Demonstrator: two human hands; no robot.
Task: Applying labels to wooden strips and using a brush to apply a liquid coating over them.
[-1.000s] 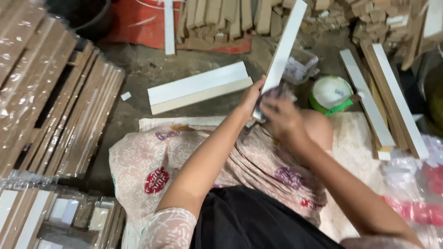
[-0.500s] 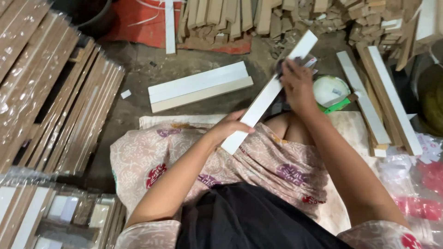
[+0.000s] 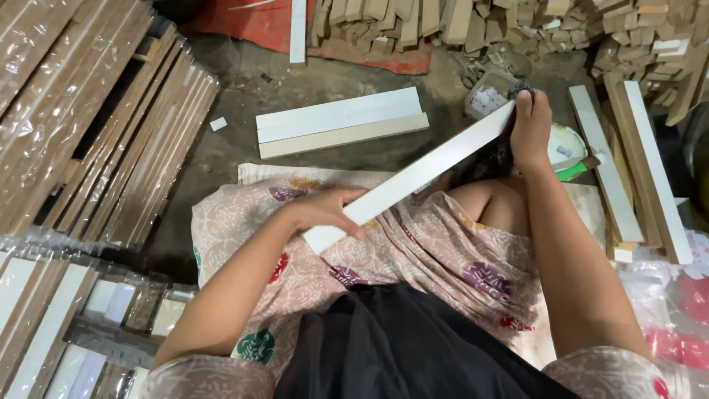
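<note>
Over the lap, both hands [image 3: 325,214] [image 3: 532,129] gripping a slanted white strip [image 3: 413,177].

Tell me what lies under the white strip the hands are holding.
Under the white strip are the patterned cloth and a bare knee. The floor beneath is covered.

A small woodworking workshop. Wood offcuts [image 3: 443,22] are piling on the dirt floor [image 3: 229,148]. Wrapped board stacks [image 3: 81,111] are lying alongside.

One white strip [image 3: 421,174] held across the lap; two hands; two flat boards [image 3: 341,123] on the floor.
</note>
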